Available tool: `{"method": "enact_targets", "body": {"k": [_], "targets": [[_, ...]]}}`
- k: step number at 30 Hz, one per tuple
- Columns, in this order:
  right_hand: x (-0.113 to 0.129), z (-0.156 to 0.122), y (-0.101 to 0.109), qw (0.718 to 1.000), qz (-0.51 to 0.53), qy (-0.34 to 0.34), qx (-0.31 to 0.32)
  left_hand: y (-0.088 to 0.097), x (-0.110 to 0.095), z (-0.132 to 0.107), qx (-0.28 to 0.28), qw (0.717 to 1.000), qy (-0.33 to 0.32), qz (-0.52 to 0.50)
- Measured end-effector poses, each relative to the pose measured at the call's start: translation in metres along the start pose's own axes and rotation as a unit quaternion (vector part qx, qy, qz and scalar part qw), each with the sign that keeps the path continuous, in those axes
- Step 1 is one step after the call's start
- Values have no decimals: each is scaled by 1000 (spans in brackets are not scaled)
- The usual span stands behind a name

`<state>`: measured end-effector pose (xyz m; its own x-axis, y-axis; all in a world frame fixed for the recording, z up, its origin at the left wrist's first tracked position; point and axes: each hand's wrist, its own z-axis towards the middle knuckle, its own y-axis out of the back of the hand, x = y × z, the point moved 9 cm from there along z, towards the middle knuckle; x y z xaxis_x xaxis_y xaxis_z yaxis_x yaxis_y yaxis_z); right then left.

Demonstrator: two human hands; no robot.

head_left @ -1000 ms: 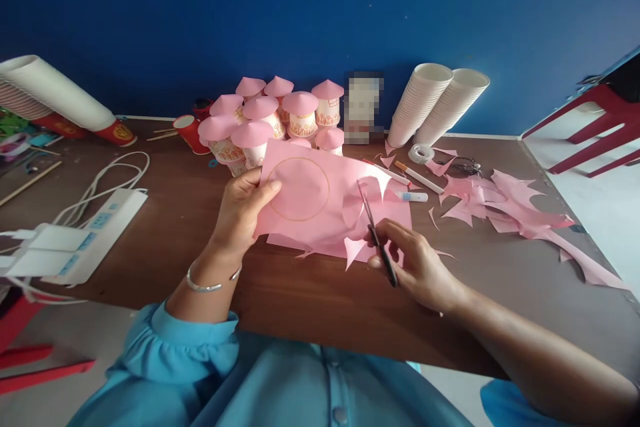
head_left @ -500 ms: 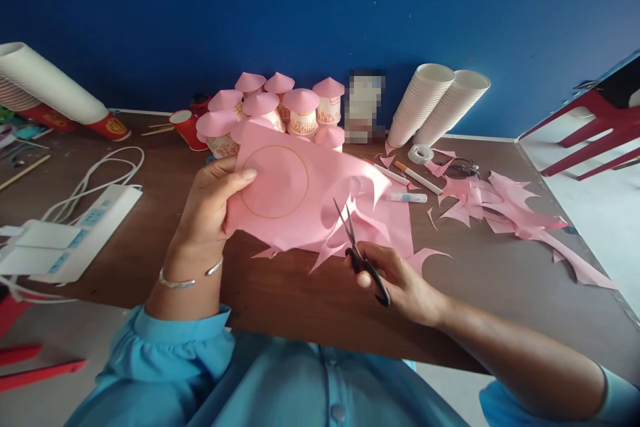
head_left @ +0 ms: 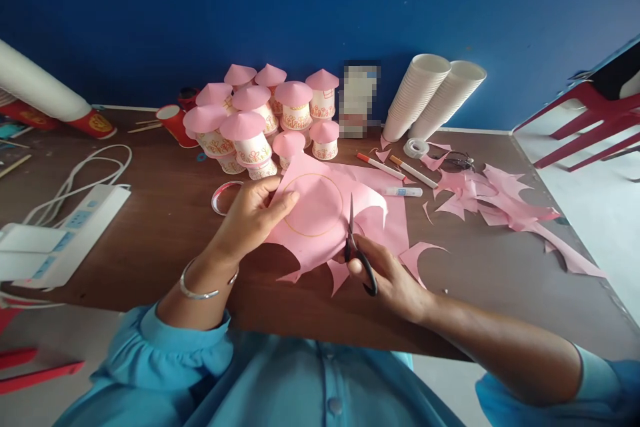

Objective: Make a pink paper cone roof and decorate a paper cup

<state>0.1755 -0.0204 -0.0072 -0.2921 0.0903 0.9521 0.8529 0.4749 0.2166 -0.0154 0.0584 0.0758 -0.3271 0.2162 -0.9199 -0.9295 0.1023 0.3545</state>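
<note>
Since the earlier frames the pink sheet [head_left: 320, 213] had come down from its raised tilt toward the table [head_left: 165, 227], and the scissors [head_left: 356, 250] had swung up so that their blades pointed almost straight away from the person, at the right edge of the drawn circle [head_left: 313, 204].

The step in hand looked like cutting that pencilled circle out of the sheet. The left hand [head_left: 253, 217] was clenched on the sheet's left side, thumb lying over the paper just inside the circle's line, fingers hidden beneath. The right hand [head_left: 387, 277] gripped the scissors by their black loops, low and to the right of the sheet; the blades looked nearly closed (whether paper lay between them could not be told). So the circle lay between the two hands, touching the left thumb and just beside the blade tips.

By my judgement, the next move called for the blades to meet the line and follow its curve, with the left hand turning the sheet to feed it.

Pink scraps [head_left: 500, 207] lay well to the right, pink-roofed cups [head_left: 250, 130] stood behind the sheet, and white cup stacks [head_left: 433, 93] leaned against the blue wall [head_left: 320, 7].
</note>
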Motion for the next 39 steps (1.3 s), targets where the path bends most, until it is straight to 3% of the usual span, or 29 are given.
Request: {"method": "enact_targets", "body": {"k": [6,39], "targets": [[3,-1,0,1000,12,10,1,2,-6,-1,-24,999,-16,20],[-21,-1,-2,998,59,-32,-14,3,-4,-3,-14,1000,-4,11]]}}
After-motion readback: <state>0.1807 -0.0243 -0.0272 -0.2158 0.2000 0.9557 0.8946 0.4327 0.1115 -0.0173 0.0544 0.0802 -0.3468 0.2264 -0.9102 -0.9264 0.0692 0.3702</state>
